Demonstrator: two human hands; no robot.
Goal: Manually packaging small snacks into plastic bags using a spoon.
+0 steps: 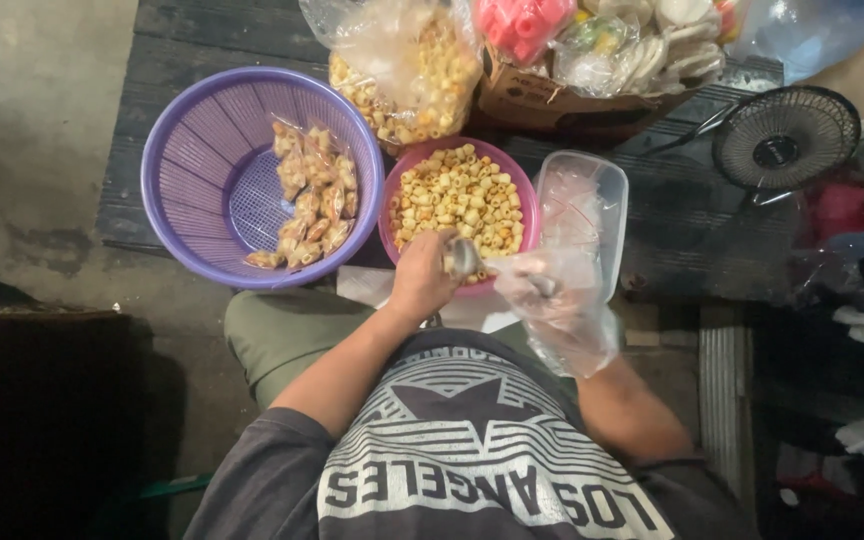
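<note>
Nearest to camera: grey printed shirt (472,450) and olive trousers (282,335) of the seated person whose view I am watching; both forearms reach forward over the lap.
Left hand (420,280): I see it curled closed around the handle of a metal spoon (464,258), knuckles up, at the near rim of the pink bowl (527,205).
Right hand (552,300): mostly hidden behind a small clear plastic bag (567,310); it seems to pinch the bag's mouth, but I cannot tell exactly how the fingers are set.
Spoon position: its scoop sits between the bowl's rim and the bag's mouth, just beside both.
Pink bowl contents: heaped with pale yellow tube-shaped snack pieces (457,195).
Purple basket (192,130): left of the bowl, touching or nearly so; several small filled packets (310,200) lie in it.
Clear tub (602,180): right of the bowl, holding what look like empty bags.
Further back: big open bag of the same snacks (417,75), a cardboard box (552,100) of mixed packets, a small black fan (784,135).
Risk, as I judge it: the bag's mouth looks limp and narrow, so pieces could slide off the scoop onto the lap or boards.
Second risk: a wrist nudge on the bowl's near rim could tip it off the platform edge.
</note>
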